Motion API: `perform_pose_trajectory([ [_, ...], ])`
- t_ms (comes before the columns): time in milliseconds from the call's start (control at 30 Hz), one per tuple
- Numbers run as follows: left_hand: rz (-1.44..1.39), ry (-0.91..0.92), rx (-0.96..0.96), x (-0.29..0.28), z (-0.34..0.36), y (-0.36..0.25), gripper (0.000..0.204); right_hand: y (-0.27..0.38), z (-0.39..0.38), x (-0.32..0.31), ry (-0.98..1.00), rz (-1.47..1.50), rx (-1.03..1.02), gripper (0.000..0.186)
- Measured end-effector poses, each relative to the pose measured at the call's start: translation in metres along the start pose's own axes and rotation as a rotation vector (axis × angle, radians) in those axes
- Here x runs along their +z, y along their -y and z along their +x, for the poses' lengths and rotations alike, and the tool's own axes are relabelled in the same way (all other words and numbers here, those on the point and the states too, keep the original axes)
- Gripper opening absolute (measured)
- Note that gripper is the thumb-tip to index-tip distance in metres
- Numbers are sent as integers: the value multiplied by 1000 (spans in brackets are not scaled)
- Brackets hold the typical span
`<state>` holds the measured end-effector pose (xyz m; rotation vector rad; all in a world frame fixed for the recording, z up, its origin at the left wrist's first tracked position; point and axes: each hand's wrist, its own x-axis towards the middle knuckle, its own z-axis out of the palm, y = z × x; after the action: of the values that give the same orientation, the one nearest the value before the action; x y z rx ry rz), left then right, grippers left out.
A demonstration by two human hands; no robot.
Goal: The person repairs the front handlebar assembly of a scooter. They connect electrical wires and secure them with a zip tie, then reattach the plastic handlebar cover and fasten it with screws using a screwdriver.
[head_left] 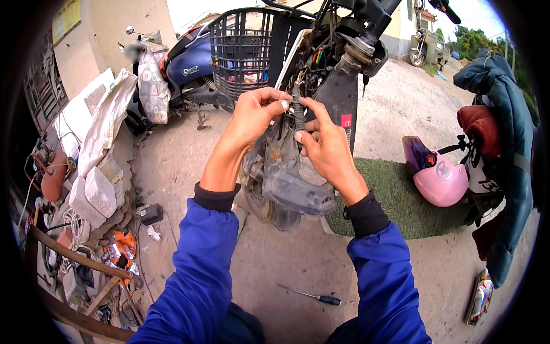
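A dark corrugated cable sleeve runs down the opened front of an electric scooter, below a bundle of coloured wires. My left hand pinches at the sleeve's upper part between thumb and forefinger; any small piece between the fingertips is too small to make out. From the other side my right hand holds the sleeve, forefinger high and thumb lower, the other fingers curled. Just beneath my hands is the scooter's dusty black front fender. The steering column rises bare above them.
A black basket and a blue scooter stand behind. At right, a pink helmet rests by the green footboard mat. A screwdriver lies on the ground near me. Stone blocks and a wooden frame fill the left.
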<state>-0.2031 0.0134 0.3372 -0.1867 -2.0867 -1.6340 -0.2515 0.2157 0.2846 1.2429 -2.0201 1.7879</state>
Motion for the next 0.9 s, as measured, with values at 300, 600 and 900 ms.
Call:
perform_pose_trajectory([
  [300,5,-120,35,9,5,2,23,-8,5,3,-71,-86,-100,60],
  [600,42,-155,70,10,2,-2,27,9,2,5,-91,-65,0,62],
  [900,762,-357,237,29,-6,-10,26,-7,5,5,-104,-177,-108,64],
])
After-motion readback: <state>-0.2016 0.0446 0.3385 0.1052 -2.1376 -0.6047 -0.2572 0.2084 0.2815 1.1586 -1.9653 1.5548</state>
